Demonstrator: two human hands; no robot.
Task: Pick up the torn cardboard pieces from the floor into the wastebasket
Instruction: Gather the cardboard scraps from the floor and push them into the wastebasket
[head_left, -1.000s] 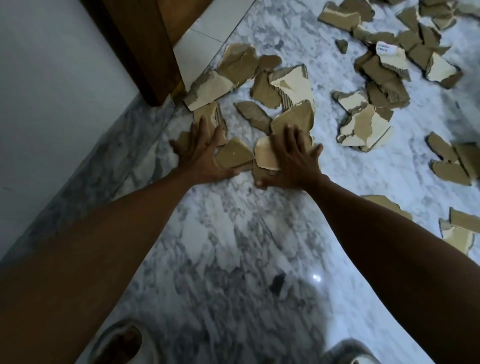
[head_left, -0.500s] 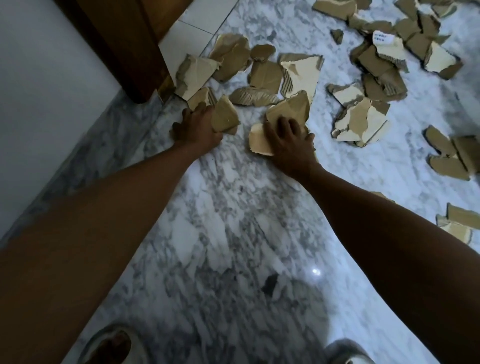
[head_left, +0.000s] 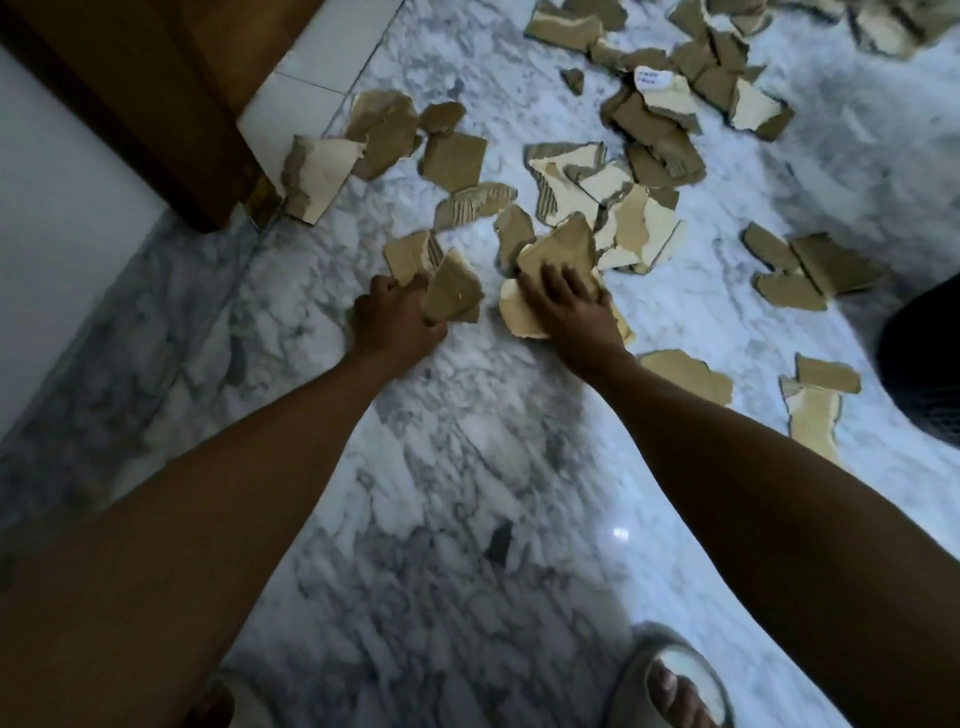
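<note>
— What fills the frame?

— A marble floor (head_left: 467, 493), grey-veined, littered with torn cardboard pieces (head_left: 613, 192) that spread beyond the fingertips and off to the right of them; a wooden door frame (head_left: 156, 104) stands up and left of the left fingers.

— And the dark shape at the right edge?

— Something black and rounded (head_left: 924, 364), well to the right of the right fingers (it may be the wastebasket, but too little shows to tell).

— The hands?

— The left hand (head_left: 397, 325) is curled round a brown wedge-shaped piece (head_left: 452, 291), tilted up off the floor, with another scrap (head_left: 408, 257) just past its knuckles. The right hand (head_left: 569, 306) presses down with fingers spread on a small heap (head_left: 558, 252), a pale piece (head_left: 519, 317) under the palm; whether those fingers grip anything cannot be told.

— Smaller details?

— A sandalled foot (head_left: 675, 686) at the bottom edge, far behind both wrists, and a scrap with a white label (head_left: 653, 79) far beyond the right fingertips.
</note>
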